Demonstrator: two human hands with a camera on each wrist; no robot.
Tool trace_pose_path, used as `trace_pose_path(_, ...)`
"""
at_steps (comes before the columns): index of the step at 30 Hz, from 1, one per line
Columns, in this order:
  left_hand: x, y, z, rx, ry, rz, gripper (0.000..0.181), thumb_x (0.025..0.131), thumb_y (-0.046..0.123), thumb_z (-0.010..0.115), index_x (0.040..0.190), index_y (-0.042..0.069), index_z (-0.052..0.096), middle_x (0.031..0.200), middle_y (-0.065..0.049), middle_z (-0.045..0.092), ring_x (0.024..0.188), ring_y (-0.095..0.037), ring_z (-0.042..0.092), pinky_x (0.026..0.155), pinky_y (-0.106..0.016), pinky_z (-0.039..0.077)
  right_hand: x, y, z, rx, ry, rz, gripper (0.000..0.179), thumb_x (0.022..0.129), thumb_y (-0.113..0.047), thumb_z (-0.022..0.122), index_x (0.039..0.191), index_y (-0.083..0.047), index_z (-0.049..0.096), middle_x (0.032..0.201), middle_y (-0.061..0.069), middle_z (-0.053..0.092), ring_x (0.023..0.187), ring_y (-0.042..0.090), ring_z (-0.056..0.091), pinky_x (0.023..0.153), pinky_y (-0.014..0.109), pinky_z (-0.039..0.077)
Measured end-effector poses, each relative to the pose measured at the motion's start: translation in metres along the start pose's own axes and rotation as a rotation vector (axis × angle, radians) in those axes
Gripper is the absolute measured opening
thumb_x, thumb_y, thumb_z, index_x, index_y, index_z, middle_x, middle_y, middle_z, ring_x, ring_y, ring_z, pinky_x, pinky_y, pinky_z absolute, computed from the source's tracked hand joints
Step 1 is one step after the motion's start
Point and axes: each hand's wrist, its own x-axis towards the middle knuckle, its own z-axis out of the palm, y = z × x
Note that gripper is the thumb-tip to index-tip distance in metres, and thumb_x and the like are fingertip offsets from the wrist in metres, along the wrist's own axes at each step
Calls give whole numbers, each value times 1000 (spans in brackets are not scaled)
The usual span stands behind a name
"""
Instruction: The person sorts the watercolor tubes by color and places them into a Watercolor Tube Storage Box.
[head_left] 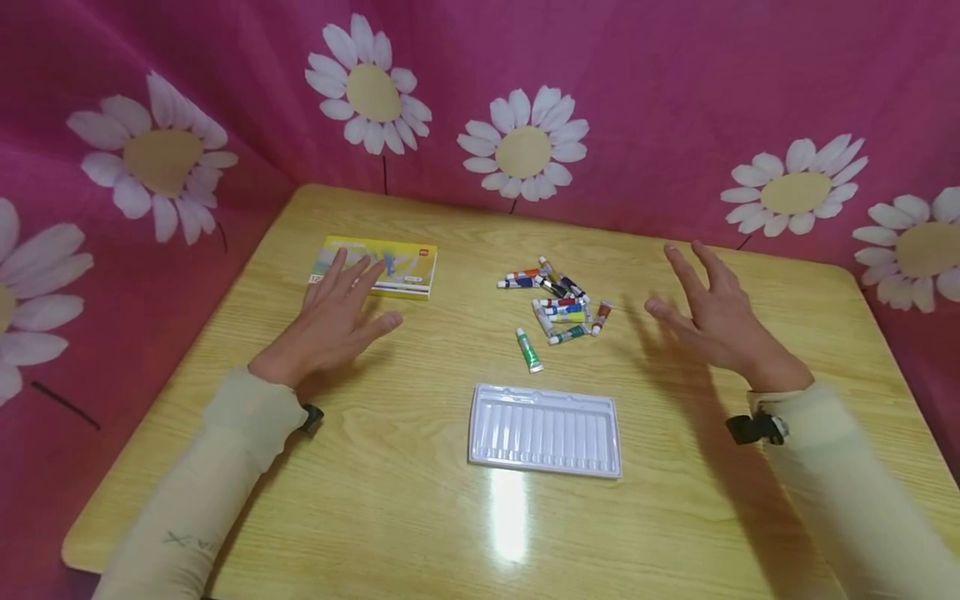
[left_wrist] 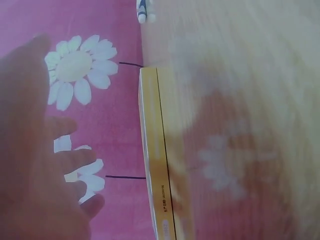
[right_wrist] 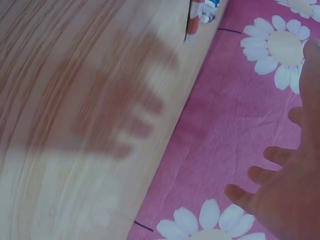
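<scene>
My left hand (head_left: pixel 326 325) hovers with spread fingers over the near left part of a flat yellow box (head_left: pixel 412 273), its fingers hiding some of the lid. In the left wrist view that box (left_wrist: pixel 159 150) shows its yellow side, apart from the hand. To the right, my right hand (head_left: pixel 716 321) is raised above the table, fingers apart and holding nothing. Between the hands lies a loose heap of small paint tubes, among them a yellow tube (head_left: pixel 570 317). A brown tube (head_left: pixel 602 318) is nearest the right hand. One green tube (head_left: pixel 529 350) lies separately in front of the heap.
A white plastic tray (head_left: pixel 546 429) with narrow slots lies in front of the tubes, nearer to me. The wooden table (head_left: pixel 405 517) has rounded corners. Behind and beside it hangs a pink cloth (head_left: pixel 645 100) with large white flowers.
</scene>
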Motion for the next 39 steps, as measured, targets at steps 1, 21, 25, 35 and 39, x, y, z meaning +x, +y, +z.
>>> trace_pose_path(1,-1,0,1,3,-1,5,87,99,72,44,167,35,5,177,-8,8,164,-30,-16,123,-76,4,1,-2,2,2,11,-11,81,104,-49,55,167,-23,12,172,26,4,154,59,11,109,83,16)
trace_pose_path(21,-8,24,20,-10,-51,82,88,99,71,48,167,32,8,176,-4,13,165,-29,-7,124,-73,10,-10,-40,41,-10,-85,-113,80,99,-47,67,162,-15,30,160,25,32,140,47,39,112,71,36)
trace_pose_path(25,-8,23,20,-13,-48,75,87,99,70,48,167,31,9,176,-5,14,165,-29,-7,124,-74,10,-20,-50,48,-1,-169,-87,86,96,-59,64,164,-21,28,162,19,32,144,43,37,114,69,39)
trace_pose_path(35,-6,22,21,-30,-48,85,85,99,69,49,167,31,14,175,-4,17,165,-30,-5,124,-73,10,-44,-64,60,4,-269,-159,100,85,-70,70,161,-16,33,158,14,38,139,36,43,112,61,46)
trace_pose_path(39,-4,23,20,-34,-53,82,84,99,69,48,167,29,16,175,-3,18,165,-30,-4,126,-71,9,-51,-67,68,19,-282,-183,108,79,-73,74,160,-14,34,157,12,40,136,31,43,110,56,48)
